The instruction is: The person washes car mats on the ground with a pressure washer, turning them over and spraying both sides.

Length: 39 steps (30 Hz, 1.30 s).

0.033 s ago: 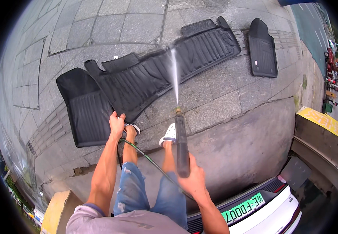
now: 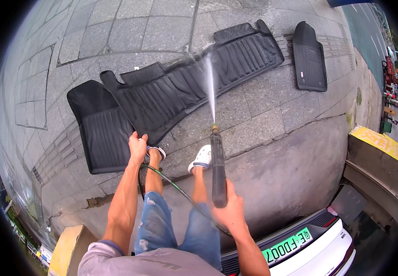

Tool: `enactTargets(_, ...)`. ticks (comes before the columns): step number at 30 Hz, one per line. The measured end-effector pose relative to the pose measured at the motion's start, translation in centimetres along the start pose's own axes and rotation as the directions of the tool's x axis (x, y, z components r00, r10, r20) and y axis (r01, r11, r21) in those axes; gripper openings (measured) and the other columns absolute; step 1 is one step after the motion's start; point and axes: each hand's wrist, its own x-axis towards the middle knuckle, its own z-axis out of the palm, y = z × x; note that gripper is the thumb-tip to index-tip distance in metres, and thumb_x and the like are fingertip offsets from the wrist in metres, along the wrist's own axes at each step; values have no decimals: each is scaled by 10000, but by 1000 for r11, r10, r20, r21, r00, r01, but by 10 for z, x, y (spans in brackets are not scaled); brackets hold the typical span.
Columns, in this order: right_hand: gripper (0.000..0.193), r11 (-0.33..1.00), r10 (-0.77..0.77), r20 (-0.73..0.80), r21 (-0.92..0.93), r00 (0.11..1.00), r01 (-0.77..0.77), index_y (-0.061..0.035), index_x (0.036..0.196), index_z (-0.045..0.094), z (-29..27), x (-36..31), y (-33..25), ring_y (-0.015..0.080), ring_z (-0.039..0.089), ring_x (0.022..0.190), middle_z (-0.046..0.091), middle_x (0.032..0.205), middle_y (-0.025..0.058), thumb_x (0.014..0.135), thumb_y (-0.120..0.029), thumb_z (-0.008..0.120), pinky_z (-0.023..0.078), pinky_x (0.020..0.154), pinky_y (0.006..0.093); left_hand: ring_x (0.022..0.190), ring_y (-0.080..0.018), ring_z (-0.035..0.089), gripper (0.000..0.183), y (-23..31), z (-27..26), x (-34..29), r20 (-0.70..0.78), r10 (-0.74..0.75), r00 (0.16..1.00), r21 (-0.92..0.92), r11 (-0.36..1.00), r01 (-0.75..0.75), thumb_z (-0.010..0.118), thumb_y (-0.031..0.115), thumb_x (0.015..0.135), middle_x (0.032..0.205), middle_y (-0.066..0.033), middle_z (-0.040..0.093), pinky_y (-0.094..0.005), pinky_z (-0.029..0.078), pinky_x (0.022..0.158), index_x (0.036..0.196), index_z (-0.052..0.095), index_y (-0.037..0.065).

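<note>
A long black car floor mat lies across the paving, its ribbed face wet. My left hand is closed on its near left corner. In my right hand is a dark pressure-washer gun with a brass nozzle, pointing away from me. From it a white water jet strikes the middle of the long mat. Another black floor mat lies at the left, partly under the long one. A smaller floor mat rests apart at the far right.
A green-striped hose runs across in front of my legs. My white clogs stand close to the mats. At the lower right is a white car's rear. A yellow-topped block stands at right, another yellow block at lower left.
My right hand has swung the washer gun a little to the right, and the jet's landing spot has shifted right along the mat. My left hand has stayed in place.
</note>
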Motion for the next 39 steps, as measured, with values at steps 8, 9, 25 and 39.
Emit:
enactTargets(8,641,994,52,-191,106,980,-32,-85,1400,486,-14,15,9,459,709,898,723,934,245,793,-56,688,551,789,487,737,-131,606,163,4,-26,-3,-11,-26,1000,-47,999,25,634,97,908,875,-52,680,-293,486,640,1019,658,-20)
enactTargets(9,633,992,65,-201,118,977,-42,-79,1388,488,-15,16,10,450,713,879,721,911,230,790,-45,692,549,769,471,742,-128,609,157,4,-30,-4,-2,-47,999,3,999,47,635,96,908,873,-54,683,-295,491,645,1016,661,-16)
enactTargets(25,550,996,3,-426,84,905,36,-58,1363,542,-38,32,-37,235,680,703,670,784,124,831,-33,680,544,729,352,776,-137,637,153,-23,-76,-14,31,-54,998,-82,995,56,606,83,941,924,-52,706,-302,502,641,1029,682,-15)
enactTargets(39,728,999,-28,155,33,987,23,-101,1439,436,22,-30,-52,479,666,1026,696,1126,262,771,-155,720,540,871,529,843,-165,691,209,-10,-2,-24,88,-53,995,-357,930,81,581,48,977,1045,-88,725,-312,577,663,1151,668,-28)
